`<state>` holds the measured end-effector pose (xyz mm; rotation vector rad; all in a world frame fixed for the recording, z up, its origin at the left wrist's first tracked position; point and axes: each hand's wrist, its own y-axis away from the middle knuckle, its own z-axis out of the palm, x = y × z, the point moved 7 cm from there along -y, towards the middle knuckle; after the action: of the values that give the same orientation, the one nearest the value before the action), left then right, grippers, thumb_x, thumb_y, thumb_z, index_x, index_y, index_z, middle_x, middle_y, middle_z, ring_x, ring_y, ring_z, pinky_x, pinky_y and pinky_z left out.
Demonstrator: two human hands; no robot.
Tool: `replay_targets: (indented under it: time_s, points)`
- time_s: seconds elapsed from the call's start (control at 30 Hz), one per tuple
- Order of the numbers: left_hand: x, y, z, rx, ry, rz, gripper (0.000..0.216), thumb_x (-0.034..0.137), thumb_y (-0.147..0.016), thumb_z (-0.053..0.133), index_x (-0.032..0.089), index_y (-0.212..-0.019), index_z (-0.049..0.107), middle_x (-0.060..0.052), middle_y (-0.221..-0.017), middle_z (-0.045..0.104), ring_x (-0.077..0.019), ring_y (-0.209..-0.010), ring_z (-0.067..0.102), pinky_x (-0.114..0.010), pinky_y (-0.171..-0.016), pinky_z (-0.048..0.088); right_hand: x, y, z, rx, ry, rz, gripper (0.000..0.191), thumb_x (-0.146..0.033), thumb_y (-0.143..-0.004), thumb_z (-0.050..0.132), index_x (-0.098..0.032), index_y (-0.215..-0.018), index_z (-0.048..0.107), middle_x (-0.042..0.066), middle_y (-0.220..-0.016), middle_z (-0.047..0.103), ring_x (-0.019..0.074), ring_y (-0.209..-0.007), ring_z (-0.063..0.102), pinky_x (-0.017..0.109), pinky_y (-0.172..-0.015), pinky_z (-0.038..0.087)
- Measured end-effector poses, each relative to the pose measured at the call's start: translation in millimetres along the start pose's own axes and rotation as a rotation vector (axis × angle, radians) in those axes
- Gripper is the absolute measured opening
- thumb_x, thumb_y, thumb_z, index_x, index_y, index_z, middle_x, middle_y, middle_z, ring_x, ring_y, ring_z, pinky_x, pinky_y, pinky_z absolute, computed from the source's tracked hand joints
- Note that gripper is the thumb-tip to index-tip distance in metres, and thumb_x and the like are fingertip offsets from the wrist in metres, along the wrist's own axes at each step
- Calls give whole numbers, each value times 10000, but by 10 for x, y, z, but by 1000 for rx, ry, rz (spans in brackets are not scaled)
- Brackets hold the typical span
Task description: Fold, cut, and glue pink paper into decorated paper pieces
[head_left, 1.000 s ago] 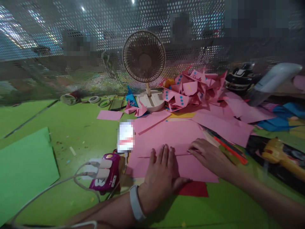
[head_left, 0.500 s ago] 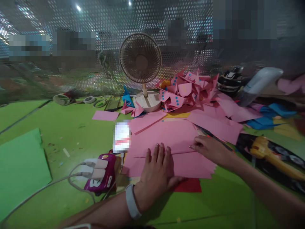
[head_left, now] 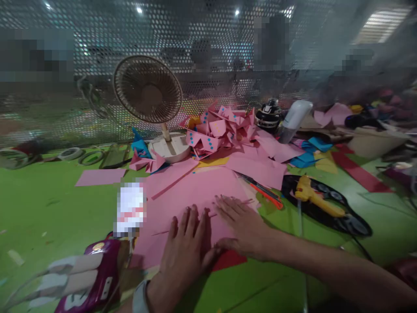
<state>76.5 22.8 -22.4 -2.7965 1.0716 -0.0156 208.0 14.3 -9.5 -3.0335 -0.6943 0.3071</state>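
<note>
My left hand (head_left: 184, 248) lies flat, fingers stretched out, on a pink sheet of paper (head_left: 195, 195) spread on the green table (head_left: 58, 204). My right hand (head_left: 239, 224) lies flat beside it on the same sheet, fingers spread and pointing up-left; the two hands touch at the thumbs. A fold line runs across the sheet under my fingertips. A red sheet (head_left: 230, 259) peeks out from under the pink one below my hands.
A small fan (head_left: 148, 98) stands at the back, with a heap of folded pink paper pieces (head_left: 221, 128) to its right. A yellow glue gun (head_left: 314, 200), red scissors (head_left: 263, 191), a purple power strip (head_left: 94, 278) with plugs, and tape rolls (head_left: 81, 154) lie around.
The view has swung to the right. My right hand has slid left along the fold and now lies flat next to my left hand, which stays pressed on the sheet.
</note>
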Motion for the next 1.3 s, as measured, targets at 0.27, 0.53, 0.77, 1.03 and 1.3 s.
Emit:
replay_targets:
  time_s: [0.27, 0.53, 0.77, 1.03, 1.3]
  points:
    - [-4, -23, 23, 18, -41, 14, 827, 703, -824, 292, 99, -1381, 391, -218, -1419, 393, -395, -1310, 329, -597, -998, 293, 6, 13, 162, -61, 4, -29, 832, -673, -876, 237, -65, -1443, 263, 167, -1502, 222, 297, -1392, 178, 478, -1129, 175]
    - [8, 6, 14, 20, -52, 9, 830, 703, -820, 287, 88, -1362, 416, -217, -1417, 397, -396, -1308, 323, -597, -1010, 259, -5, 30, 203, -33, 48, -59, 828, -664, -877, 256, -66, -1449, 241, 166, -1508, 198, 299, -1397, 155, 504, -1125, 162]
    - [27, 27, -5, -65, -18, -25, 850, 706, -829, 233, 99, -1418, 318, -219, -1442, 356, -399, -1320, 297, -608, -1006, 249, -63, 102, 168, 81, 124, -127, 868, -674, -841, 344, -67, -1451, 236, 190, -1493, 247, 317, -1386, 187, 521, -1100, 206]
    - [46, 49, 20, -117, 49, -71, 890, 716, -809, 289, 88, -1439, 244, -234, -1473, 282, -402, -1345, 243, -626, -1018, 235, -80, 140, 236, 119, 200, -181, 851, -631, -847, 359, -38, -1444, 233, 225, -1477, 265, 349, -1365, 228, 551, -1058, 250]
    - [58, 62, -9, -128, 39, -80, 891, 712, -820, 278, 74, -1439, 226, -275, -1461, 269, -410, -1347, 239, -628, -1015, 230, -89, 144, 242, 123, 227, -201, 858, -622, -851, 359, -27, -1449, 201, 228, -1480, 253, 353, -1368, 216, 570, -1040, 271]
